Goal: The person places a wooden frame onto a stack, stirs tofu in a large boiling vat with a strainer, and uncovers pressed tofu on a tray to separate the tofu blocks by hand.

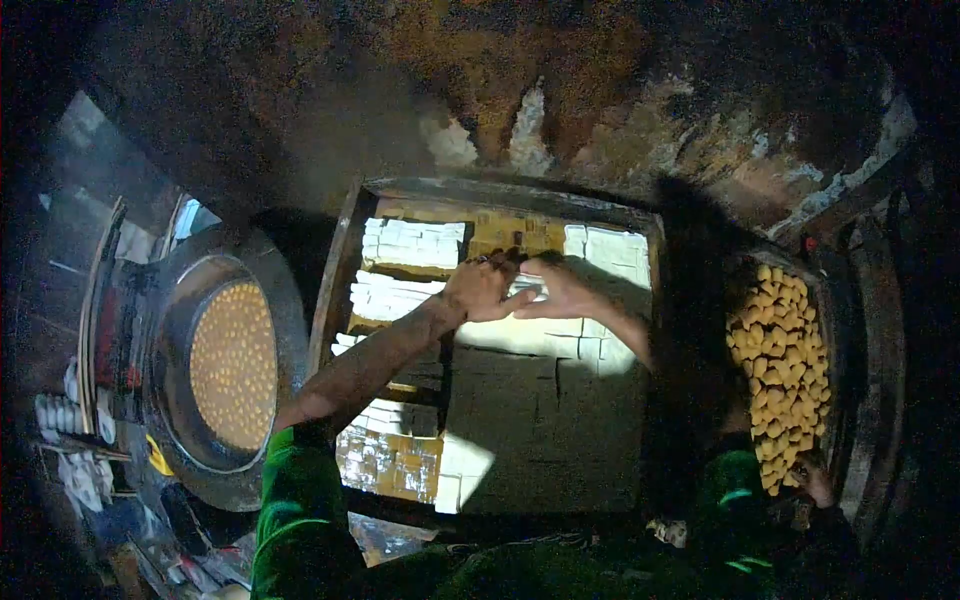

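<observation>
Both my hands meet over a shallow wooden tray (pixel 335 285) of white tofu. My left hand (pixel 480 287) reaches in with its fingers curled at a few white tofu pieces (pixel 528 288). From the other side, my right hand (pixel 568 292) curves around the same pieces, thumb towards the left hand. Part of what they grip is hidden by the fingers. Rows of cut tofu strips (pixel 412 243) lie along the tray's left side. A wide slab of scored tofu (pixel 545 420) fills the middle and right, partly in shadow.
On the left, a large round pan (pixel 170 370) holds brownish liquid with many small yellow pieces (pixel 235 350) floating. At the right stands a crate of yellow blocks (pixel 780 370), where another person's hand (pixel 815 478) touches the near end. A stained wall (pixel 560 110) rises behind the tray.
</observation>
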### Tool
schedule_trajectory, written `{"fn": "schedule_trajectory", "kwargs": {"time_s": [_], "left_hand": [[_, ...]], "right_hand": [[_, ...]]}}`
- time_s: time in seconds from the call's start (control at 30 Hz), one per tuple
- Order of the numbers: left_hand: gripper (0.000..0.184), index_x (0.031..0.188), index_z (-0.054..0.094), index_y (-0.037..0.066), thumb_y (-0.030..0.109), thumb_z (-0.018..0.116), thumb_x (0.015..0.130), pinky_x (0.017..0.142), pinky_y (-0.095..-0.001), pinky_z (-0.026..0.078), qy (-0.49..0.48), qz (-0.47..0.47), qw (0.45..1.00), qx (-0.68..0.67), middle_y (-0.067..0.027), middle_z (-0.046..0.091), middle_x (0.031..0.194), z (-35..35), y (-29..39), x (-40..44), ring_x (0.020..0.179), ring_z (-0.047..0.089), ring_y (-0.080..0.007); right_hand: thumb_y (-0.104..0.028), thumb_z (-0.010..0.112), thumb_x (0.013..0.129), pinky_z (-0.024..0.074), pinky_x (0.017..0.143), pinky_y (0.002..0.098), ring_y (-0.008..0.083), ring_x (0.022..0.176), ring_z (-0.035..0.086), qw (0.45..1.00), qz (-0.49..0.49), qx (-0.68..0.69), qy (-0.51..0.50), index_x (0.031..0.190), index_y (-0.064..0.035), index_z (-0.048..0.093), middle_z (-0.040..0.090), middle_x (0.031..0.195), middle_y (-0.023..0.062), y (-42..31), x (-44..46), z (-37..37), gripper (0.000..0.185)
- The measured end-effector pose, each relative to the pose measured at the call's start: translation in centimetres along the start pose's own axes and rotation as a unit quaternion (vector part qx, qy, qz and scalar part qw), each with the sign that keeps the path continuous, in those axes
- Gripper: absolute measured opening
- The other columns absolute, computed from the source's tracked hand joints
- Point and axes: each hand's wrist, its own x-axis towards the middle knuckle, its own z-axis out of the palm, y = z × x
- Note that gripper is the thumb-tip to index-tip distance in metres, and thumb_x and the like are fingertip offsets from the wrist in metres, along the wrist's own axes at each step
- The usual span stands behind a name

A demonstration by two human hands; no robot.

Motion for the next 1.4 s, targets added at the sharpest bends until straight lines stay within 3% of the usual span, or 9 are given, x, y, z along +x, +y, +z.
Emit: {"fn": "schedule_trajectory", "kwargs": {"time_s": [0.1, 0.3, 0.37, 0.43, 0.8, 0.9, 1.1, 1.3, 1.4], "left_hand": [[0.086, 0.119, 0.053, -0.002, 0.075, 0.035, 0.084, 0.088, -0.0477, 0.051, -0.098, -0.02, 0.995, 0.001, -0.024, 0.064, 0.103, -1.1, -0.1, 0.7, 0.104, 0.062, -0.0325], [0.075, 0.115, 0.053, -0.004, 0.064, 0.052, 0.082, 0.089, -0.0531, 0.042, 0.144, 0.138, 0.971, 0.129, -0.0262, 0.054, 0.114, 2.1, -0.1, -2.0, 0.105, 0.055, -0.0426], [0.076, 0.119, 0.053, -0.004, 0.063, 0.05, 0.083, 0.095, -0.0524, 0.037, 0.252, 0.199, 0.933, 0.166, -0.0276, 0.053, 0.121, 2.1, -0.1, -2.8, 0.107, 0.053, -0.0432], [0.082, 0.129, 0.046, -0.006, 0.064, 0.04, 0.087, 0.104, -0.0539, 0.027, 0.176, 0.167, 0.955, 0.17, -0.0261, 0.047, 0.131, 2.1, -0.1, -3.3, 0.121, 0.045, -0.0403], [0.072, 0.12, 0.051, -0.002, 0.062, 0.046, 0.087, 0.094, -0.0518, 0.037, 0.19, 0.208, 0.955, 0.092, -0.0223, 0.056, 0.109, 3.1, -2.7, -1.2, 0.105, 0.053, -0.0367], [0.076, 0.131, 0.042, -0.001, 0.058, 0.054, 0.085, 0.1, -0.0517, 0.035, 0.138, 0.172, 0.974, 0.046, -0.0244, 0.051, 0.119, 3.0, -2.5, -1.9, 0.111, 0.048, -0.0416], [0.087, 0.136, 0.034, -0.001, 0.07, 0.036, 0.087, 0.101, -0.0575, 0.033, 0.067, 0.147, 0.978, 0.134, -0.0251, 0.052, 0.123, 2.6, -1.1, -2.2, 0.118, 0.047, -0.042], [0.078, 0.127, 0.048, -0.001, 0.058, 0.064, 0.079, 0.094, -0.0443, 0.049, 0.019, 0.193, 0.98, -0.046, -0.024, 0.059, 0.118, -1.9, -2.2, 1.2, 0.104, 0.061, -0.0361], [0.075, 0.124, 0.05, -0.002, 0.054, 0.067, 0.077, 0.089, -0.0473, 0.048, 0.1, 0.206, 0.972, -0.062, -0.0266, 0.061, 0.108, -3.7, -3.4, 2.7, 0.103, 0.06, -0.0385]], "right_hand": [[-0.046, 0.083, 0.064, 0.0431, 0.097, 0.0407, 0.0343, 0.116, 0.052, 1.0, 0.005, 0.014, 0.021, 0.128, 0.0011, 0.043, 0.054, 0.122, 0.0234, 0.6, 0.1, 0.4, 0.089], [-0.049, 0.072, 0.066, 0.0422, 0.089, 0.0439, 0.0313, 0.104, 0.051, 0.923, -0.1, -0.341, 0.148, 0.116, -0.0017, 0.053, 0.058, 0.107, 0.0168, -3.5, -3.4, 0.9, 0.071], [-0.05, 0.071, 0.067, 0.04, 0.09, 0.0448, 0.0304, 0.105, 0.048, 0.923, -0.12, -0.327, 0.161, 0.117, -0.0018, 0.053, 0.058, 0.107, 0.0161, -2.6, -3.6, 1.4, 0.072], [-0.051, 0.07, 0.069, 0.0401, 0.09, 0.0452, 0.0324, 0.105, 0.048, 0.908, -0.182, -0.329, 0.186, 0.118, -0.0013, 0.052, 0.058, 0.108, 0.0173, -2.6, -3.3, 1.2, 0.072], [-0.041, 0.078, 0.072, 0.0405, 0.099, 0.0439, 0.0379, 0.121, 0.046, 0.999, 0.025, -0.033, 0.023, 0.135, -0.0064, 0.035, 0.048, 0.126, 0.0206, 0.7, -3.4, 0.3, 0.084], [-0.046, 0.077, 0.071, 0.0369, 0.103, 0.0453, 0.0389, 0.124, 0.044, 0.994, -0.036, -0.048, 0.095, 0.137, -0.006, 0.033, 0.046, 0.131, 0.0214, 1.4, -3.4, 1.1, 0.089], [-0.054, 0.076, 0.069, 0.0288, 0.109, 0.0502, 0.0412, 0.128, 0.039, 0.968, -0.046, -0.24, 0.048, 0.143, -0.011, 0.027, 0.041, 0.139, 0.0238, -0.7, -3.2, 1.1, 0.099], [-0.042, 0.084, 0.062, 0.0303, 0.108, 0.0455, 0.0363, 0.123, 0.048, 0.994, -0.004, 0.092, -0.062, 0.145, -0.0049, 0.021, 0.044, 0.138, 0.0188, -0.4, 0.8, -2.0, 0.112], [-0.042, 0.083, 0.064, 0.0353, 0.104, 0.0447, 0.0363, 0.122, 0.048, 0.999, -0.027, -0.029, 0.018, 0.145, -0.0057, 0.023, 0.045, 0.136, 0.0218, -1.6, 2.4, -4.0, 0.108]]}}
